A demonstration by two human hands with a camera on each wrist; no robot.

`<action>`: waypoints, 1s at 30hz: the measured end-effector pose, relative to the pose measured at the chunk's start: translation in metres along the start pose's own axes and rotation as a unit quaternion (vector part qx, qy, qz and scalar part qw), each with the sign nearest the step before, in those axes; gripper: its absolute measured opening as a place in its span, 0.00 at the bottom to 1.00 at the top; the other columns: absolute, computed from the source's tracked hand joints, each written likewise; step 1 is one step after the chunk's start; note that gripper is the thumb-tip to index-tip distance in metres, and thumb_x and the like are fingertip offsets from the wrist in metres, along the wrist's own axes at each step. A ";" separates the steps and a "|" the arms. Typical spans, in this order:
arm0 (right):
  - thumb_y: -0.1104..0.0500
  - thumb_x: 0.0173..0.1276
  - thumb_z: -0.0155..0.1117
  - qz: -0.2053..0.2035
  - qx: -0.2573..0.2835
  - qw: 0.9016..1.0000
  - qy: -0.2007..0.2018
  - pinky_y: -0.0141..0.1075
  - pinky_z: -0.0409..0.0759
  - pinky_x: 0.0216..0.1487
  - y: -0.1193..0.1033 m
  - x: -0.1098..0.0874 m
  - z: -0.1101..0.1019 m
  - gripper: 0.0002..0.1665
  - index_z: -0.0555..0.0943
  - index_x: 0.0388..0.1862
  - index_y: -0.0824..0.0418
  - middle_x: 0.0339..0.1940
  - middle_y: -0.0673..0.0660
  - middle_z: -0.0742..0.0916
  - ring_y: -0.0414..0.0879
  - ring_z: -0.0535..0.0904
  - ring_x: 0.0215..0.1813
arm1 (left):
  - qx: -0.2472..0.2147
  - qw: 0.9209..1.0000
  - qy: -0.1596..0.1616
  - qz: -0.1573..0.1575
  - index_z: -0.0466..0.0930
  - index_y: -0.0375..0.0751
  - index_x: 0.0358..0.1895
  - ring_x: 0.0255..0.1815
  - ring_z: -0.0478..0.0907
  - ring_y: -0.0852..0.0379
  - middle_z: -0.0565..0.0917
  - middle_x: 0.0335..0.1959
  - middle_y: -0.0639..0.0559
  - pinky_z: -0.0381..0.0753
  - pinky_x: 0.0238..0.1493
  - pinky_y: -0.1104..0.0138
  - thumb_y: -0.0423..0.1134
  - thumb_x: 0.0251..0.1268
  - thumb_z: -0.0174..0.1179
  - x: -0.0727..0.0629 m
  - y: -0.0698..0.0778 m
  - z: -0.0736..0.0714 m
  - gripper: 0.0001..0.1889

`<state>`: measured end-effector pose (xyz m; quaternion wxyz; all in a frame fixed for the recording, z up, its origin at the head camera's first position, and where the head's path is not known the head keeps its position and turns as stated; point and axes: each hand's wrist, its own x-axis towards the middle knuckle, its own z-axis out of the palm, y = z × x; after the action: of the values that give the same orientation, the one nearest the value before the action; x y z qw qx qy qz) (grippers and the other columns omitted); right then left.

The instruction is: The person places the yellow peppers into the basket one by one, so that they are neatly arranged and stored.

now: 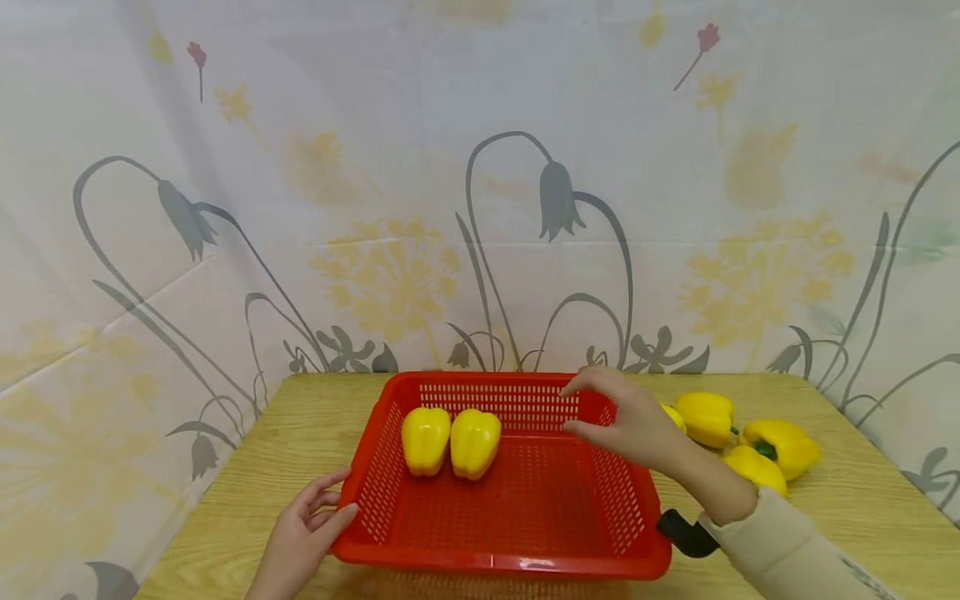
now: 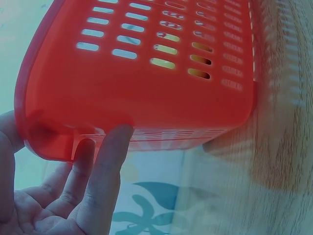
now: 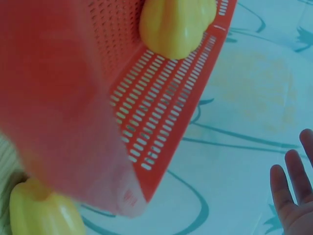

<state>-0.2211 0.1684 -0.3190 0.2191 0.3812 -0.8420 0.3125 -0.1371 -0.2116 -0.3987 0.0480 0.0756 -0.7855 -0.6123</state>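
Observation:
A red plastic basket (image 1: 495, 560) with slotted sides stands on the table. Two yellow bell peppers sit side by side in its left half; the right one (image 1: 475, 443) is next to the left one (image 1: 425, 442). My left hand (image 1: 303, 529) holds the basket's left rim, thumb on the rim and fingers against the outer wall (image 2: 78, 107). Above the basket's right back corner is my right hand (image 1: 622, 417), thumb and fingers apart with nothing between them. In the right wrist view its fingers (image 3: 296, 181) look spread.
Right of the basket, several more yellow peppers (image 1: 783, 448) lie together on the wooden table (image 1: 862, 533), partly behind my right forearm. A black curved object (image 1: 686, 535) shows by the right sleeve. A flower-printed cloth (image 1: 420, 167) hangs behind the table.

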 end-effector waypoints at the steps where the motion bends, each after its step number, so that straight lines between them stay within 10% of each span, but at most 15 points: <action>1: 0.64 0.49 0.75 0.000 -0.006 1.000 0.004 0.48 0.74 0.50 0.001 -0.002 -0.001 0.20 0.79 0.41 0.58 0.41 0.49 0.82 0.48 0.76 0.49 | 0.001 1.000 0.000 -0.001 0.68 0.34 0.62 0.38 0.81 0.49 0.78 0.37 0.44 0.81 0.32 0.62 0.32 0.60 0.62 0.000 0.000 0.000 0.25; 30: 0.65 0.49 0.75 0.076 -0.039 0.995 0.045 0.53 0.75 0.45 0.040 -0.045 -0.019 0.20 0.80 0.42 0.60 0.44 0.53 0.82 0.51 0.75 0.48 | -0.005 1.000 0.000 -0.002 0.68 0.34 0.62 0.38 0.81 0.50 0.78 0.37 0.44 0.82 0.32 0.62 0.32 0.60 0.62 0.000 0.000 0.000 0.26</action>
<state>-0.2227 0.2246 -0.3475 0.2467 0.2927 -0.8696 0.3119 -0.1371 -0.2115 -0.3991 0.0470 0.0769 -0.7825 -0.6160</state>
